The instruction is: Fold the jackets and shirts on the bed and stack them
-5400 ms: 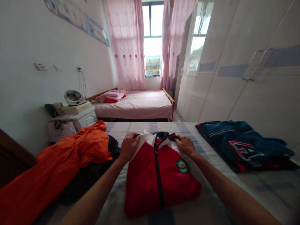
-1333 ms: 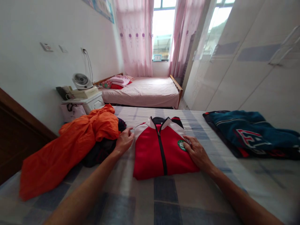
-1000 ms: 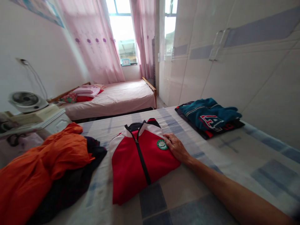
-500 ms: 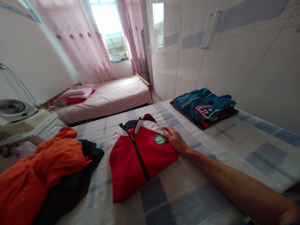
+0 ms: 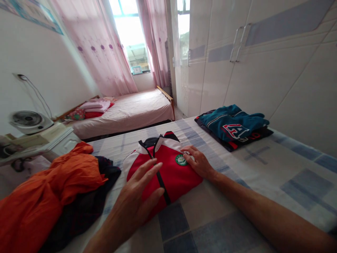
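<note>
a blue-and-white sheet [image 5: 258, 175] is spread in the foreground, and on it a red jacket [image 5: 179, 179] is laid folded, front up, between an orange garment [image 5: 65, 179] and a teal top [image 5: 234, 123]. the right hand [image 5: 198, 161] is placed at the jacket's edge beside the green badge [image 5: 181, 160], its grip slack and apart. the left hand [image 5: 137, 196] is held over the front, fingers spread; whether the cloth is touched there cannot quite be told.

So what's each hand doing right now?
Left hand: open, holding nothing, over the red-and-white zip-up jacket.
Right hand: open, at the jacket's side by its round green badge.
</note>
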The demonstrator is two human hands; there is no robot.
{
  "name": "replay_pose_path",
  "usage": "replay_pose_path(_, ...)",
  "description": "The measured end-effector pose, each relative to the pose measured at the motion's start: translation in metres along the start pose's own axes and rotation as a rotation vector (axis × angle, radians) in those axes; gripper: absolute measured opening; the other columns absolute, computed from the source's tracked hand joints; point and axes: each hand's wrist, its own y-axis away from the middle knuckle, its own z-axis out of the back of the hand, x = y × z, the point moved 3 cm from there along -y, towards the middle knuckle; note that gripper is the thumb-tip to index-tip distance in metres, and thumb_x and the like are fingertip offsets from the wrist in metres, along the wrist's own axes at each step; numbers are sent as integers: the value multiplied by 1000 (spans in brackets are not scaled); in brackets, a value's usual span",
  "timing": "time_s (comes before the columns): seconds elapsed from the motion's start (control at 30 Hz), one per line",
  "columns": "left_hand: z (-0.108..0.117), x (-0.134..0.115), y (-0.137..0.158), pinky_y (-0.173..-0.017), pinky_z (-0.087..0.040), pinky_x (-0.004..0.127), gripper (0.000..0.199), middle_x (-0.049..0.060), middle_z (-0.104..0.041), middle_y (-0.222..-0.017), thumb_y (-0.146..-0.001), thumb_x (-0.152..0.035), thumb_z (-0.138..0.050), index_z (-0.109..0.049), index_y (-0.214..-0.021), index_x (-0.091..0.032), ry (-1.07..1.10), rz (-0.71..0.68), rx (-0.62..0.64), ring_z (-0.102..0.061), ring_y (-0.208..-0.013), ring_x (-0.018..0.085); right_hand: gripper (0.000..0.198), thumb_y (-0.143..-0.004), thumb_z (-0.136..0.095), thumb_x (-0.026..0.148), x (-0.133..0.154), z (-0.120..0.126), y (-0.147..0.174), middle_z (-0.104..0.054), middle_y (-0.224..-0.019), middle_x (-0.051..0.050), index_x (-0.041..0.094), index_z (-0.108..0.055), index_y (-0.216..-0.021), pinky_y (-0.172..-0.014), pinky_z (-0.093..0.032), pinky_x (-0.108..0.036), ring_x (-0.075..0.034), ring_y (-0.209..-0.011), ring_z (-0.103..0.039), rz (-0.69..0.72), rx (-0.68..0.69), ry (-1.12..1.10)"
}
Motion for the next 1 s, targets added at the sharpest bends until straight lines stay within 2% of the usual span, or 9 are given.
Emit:
replay_pose_path(0.1, -25, 13, -3, -108, -30, 51, 54, 4, -33, -147, -85, -45, -51, -41, -136, -31, -148, -106, 210, -30, -134, 30, 24, -90, -42, 32, 4, 1, 1, -61, -91, -3, 21, -64, -87, -83, -40, -27, -15, -86, -57, 58, 170, 91)
replay_pose_path(0.23, -42, 28, 0, -107, -29, 52, 52, 5, -30, -148, -90, -43, -41, -35, -139, -29, -278, -107, 232, -27, -136, 28, 28, -89, -43, 33, -8, 5, -1, -59, -80, -3, 19, -62, -75, -75, -39, -26, -14, -76, -55, -28, 161, 83)
replay_pose_path(0.33, -38, 12, 11, -106, -31, 52, 61, 9, -30, -148, -85, -45, -49, -33, -141, -28, -343, -230, 236, -29, -135, 29, 29, -89, -41, 32, -19, 6, -3, -59, -77, -2, 19, -60, -71, -72, -38, -26, -14, -74, -54, -87, 115, 21)
replay_pose_path(0.43, -38, -12, 24, -106, -30, 53, 71, 8, -26, -150, -78, -29, -58, -28, -142, -29, -423, -335, 284, -27, -136, 30, 32, -89, -39, 32, -24, 6, -3, -59, -74, -1, 19, -60, -69, -71, -37, -26, -14, -73, -54, -131, 108, -20)
replay_pose_path(0.57, -49, -28, 29, -101, -34, 56, 71, 8, -30, -148, -76, -8, -49, -30, -141, -29, -534, -272, 281, -29, -135, 31, 29, -85, -44, 37, -27, 7, -6, -62, -78, -2, 19, -63, -73, -74, -38, -27, -16, -77, -56, -237, 112, -108)
replay_pose_path(0.67, -52, -32, 21, -96, -42, 52, 68, 12, -40, -143, -76, -2, -42, -35, -139, -27, -576, -235, 278, -38, -129, 31, 25, -81, -50, 39, -33, 8, -9, -65, -89, -5, 18, -64, -87, -78, -42, -30, -19, -86, -57, -363, 105, -198)
replay_pose_path(0.73, -45, -30, 13, -96, -45, 44, 67, 13, -45, -138, -74, 0, -41, -38, -137, -20, -538, -205, 254, -45, -125, 28, 30, -80, -52, 40, -35, 8, -10, -65, -95, -7, 17, -60, -97, -77, -46, -30, -19, -87, -60, -447, 122, -287)
replay_pose_path(0.83, -25, -24, 0, -98, -45, 33, 66, 11, -51, -134, -69, -1, -42, -42, -134, -14, -388, -152, 143, -49, -122, 20, 36, -82, -50, 47, -33, 11, -11, -65, -93, -9, 14, -59, -96, -71, -51, -30, -18, -79, -63, -544, 211, -466)
replay_pose_path(1.0, -6, -10, -3, -97, -46, 31, 62, 5, -57, -129, -67, -4, -42, -48, -127, -18, -285, -191, -21, -54, -117, 17, 38, -85, -54, 44, -9, -2, -18, -67, -90, -8, 11, -57, -104, -78, -52, -30, -14, -73, -64, -867, 504, -1180)
